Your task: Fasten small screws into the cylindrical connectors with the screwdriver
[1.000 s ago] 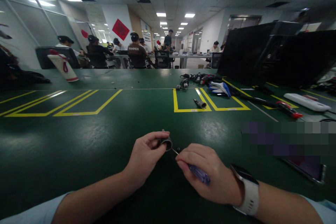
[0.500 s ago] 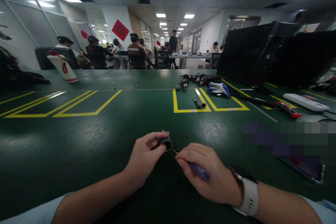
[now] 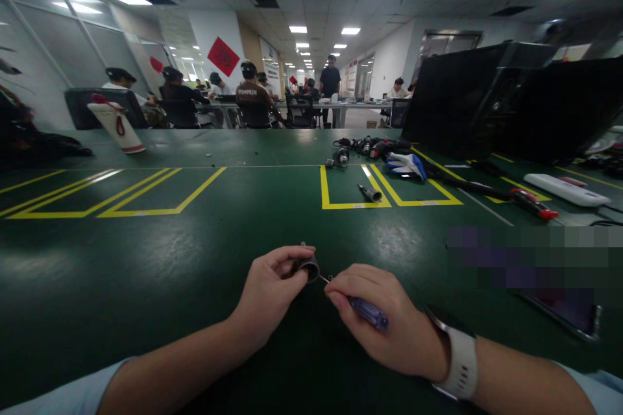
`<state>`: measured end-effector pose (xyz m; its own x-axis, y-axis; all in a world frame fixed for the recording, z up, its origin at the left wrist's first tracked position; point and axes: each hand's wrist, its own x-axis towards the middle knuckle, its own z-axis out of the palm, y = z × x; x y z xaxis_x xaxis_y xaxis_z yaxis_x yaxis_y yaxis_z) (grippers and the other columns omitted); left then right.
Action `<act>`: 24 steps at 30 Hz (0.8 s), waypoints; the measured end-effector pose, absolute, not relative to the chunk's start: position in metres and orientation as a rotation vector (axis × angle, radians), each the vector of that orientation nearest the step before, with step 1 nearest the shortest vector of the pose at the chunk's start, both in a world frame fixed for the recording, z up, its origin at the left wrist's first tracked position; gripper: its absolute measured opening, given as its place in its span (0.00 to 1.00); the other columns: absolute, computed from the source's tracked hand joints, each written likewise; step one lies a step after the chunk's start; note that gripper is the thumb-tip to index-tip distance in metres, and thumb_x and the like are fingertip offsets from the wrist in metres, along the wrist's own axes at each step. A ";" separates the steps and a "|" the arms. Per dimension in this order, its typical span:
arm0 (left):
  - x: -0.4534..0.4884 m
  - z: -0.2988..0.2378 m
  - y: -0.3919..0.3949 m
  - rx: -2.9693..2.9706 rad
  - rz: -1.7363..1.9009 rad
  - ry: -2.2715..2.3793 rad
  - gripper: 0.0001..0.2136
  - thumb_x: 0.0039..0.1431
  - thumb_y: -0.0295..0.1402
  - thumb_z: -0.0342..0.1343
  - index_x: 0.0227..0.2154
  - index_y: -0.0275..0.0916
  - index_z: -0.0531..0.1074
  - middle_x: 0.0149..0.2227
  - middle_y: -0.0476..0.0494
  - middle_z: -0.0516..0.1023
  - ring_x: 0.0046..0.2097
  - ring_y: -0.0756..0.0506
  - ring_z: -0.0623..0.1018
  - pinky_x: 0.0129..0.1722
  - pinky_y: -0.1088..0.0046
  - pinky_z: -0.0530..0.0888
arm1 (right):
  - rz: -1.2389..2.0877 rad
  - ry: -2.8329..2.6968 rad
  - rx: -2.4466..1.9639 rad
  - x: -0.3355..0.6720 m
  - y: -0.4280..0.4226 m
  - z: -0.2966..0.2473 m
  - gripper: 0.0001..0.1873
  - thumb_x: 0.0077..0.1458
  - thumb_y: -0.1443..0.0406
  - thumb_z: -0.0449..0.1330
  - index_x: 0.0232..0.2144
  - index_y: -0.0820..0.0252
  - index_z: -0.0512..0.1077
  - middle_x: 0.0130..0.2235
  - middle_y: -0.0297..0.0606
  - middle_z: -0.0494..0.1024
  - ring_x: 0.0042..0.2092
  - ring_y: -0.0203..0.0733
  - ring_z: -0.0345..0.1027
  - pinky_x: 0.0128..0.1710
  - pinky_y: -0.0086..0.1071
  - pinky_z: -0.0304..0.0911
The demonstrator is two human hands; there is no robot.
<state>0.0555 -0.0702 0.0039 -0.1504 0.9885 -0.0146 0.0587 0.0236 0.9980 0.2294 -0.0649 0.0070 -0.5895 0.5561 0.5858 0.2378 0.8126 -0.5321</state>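
Between the thumb and fingers of my left hand is a small grey metal cup-shaped housing, its open mouth turned toward me and to the right. My right hand is closed round a screwdriver with a purple translucent handle. Its thin shaft points left, with the tip close to the housing's rim; whether they touch I cannot tell. A tiny dark ring-like part lies on the table just beyond my right fingertips. A similar metal housing with a narrow stem lies inside a yellow-taped box.
On the green table, several dark metal parts and a blue-white glove lie farther back. To the right are a red-black tool, a white power strip, a phone and black monitors. People sit beyond.
My hands and the screwdriver have hardly moved; the housing sits slightly lower. In the background, the standing person has shifted a little to the right and turned.
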 end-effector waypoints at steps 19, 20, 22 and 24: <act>0.051 0.010 -0.077 1.077 1.240 1.376 0.15 0.43 0.29 0.59 0.38 0.35 0.74 0.36 0.42 0.79 0.40 0.44 0.77 0.43 0.66 0.72 | 0.956 -1.882 -0.680 0.224 -0.065 0.005 0.09 0.56 0.68 0.52 0.34 0.62 0.73 0.33 0.39 0.77 0.35 0.37 0.71 0.36 0.31 0.68; 0.051 0.010 -0.077 1.068 1.243 1.374 0.15 0.43 0.29 0.59 0.38 0.35 0.73 0.36 0.42 0.79 0.40 0.44 0.77 0.44 0.66 0.71 | 0.986 -1.846 -0.673 0.224 -0.065 0.005 0.09 0.56 0.67 0.53 0.34 0.62 0.73 0.33 0.39 0.77 0.35 0.37 0.72 0.36 0.31 0.68; 0.050 0.009 -0.076 1.057 1.247 1.370 0.15 0.44 0.28 0.58 0.39 0.35 0.73 0.36 0.42 0.79 0.39 0.44 0.77 0.43 0.66 0.71 | 0.999 -1.820 -0.659 0.224 -0.064 0.004 0.09 0.56 0.67 0.53 0.35 0.62 0.73 0.33 0.39 0.77 0.34 0.37 0.72 0.35 0.31 0.69; 0.051 0.008 -0.075 1.056 1.246 1.372 0.15 0.44 0.27 0.58 0.39 0.35 0.73 0.36 0.43 0.79 0.39 0.45 0.77 0.43 0.67 0.71 | 0.944 -1.852 -0.660 0.225 -0.064 0.004 0.09 0.55 0.69 0.53 0.34 0.62 0.73 0.32 0.39 0.77 0.34 0.36 0.72 0.35 0.31 0.68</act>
<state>0.0507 -0.0753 0.0082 -0.1575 0.9823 -0.1012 -0.0060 0.1015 0.9948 0.2252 -0.0638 0.0044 -0.4295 0.7588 0.4896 0.0496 0.5611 -0.8263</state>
